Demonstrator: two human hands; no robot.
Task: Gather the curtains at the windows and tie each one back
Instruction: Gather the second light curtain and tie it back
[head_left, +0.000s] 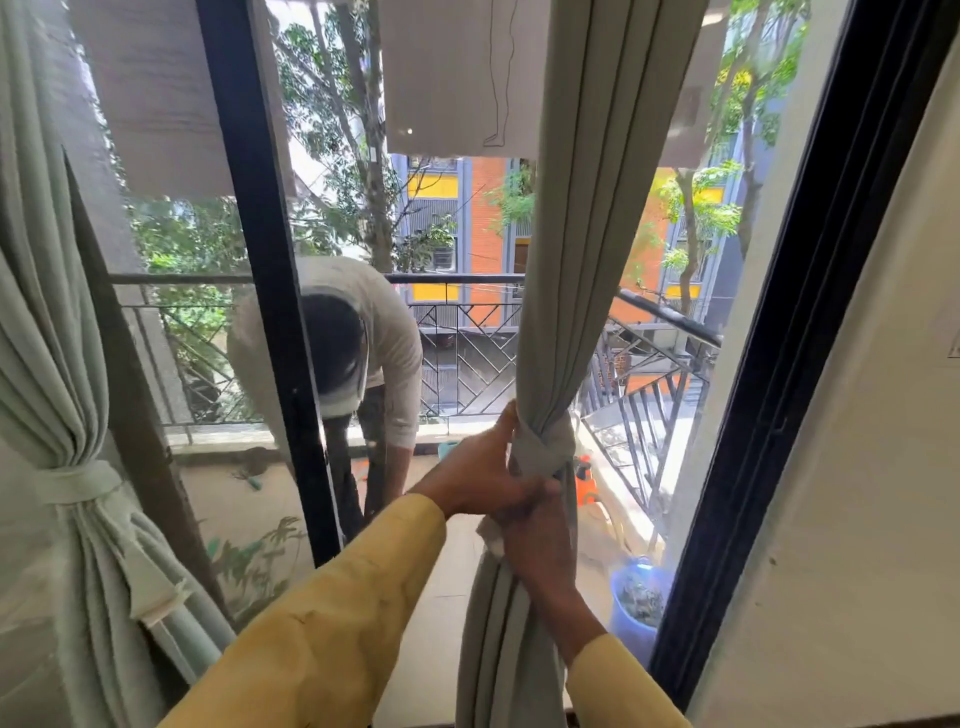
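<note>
The left hand (480, 470) holds the tie (540, 449) wrapped round the grey curtain (571, 260), and the right hand (540, 551) grips the curtain just below.

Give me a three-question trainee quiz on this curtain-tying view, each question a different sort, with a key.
1. True or false: the pale green pleated curtain at the left is already tied with a pale fabric band.
2. Multiple choice: where is the grip of the left hand on the grey-green fabric curtain in the middle? A) at the knotted wrap B) at the top rail C) at the bottom hem
3. Fill in: the round plastic bucket outside, near the black window frame, is ____ in colour.
Key: 1 true; 2 A; 3 blue.
</note>
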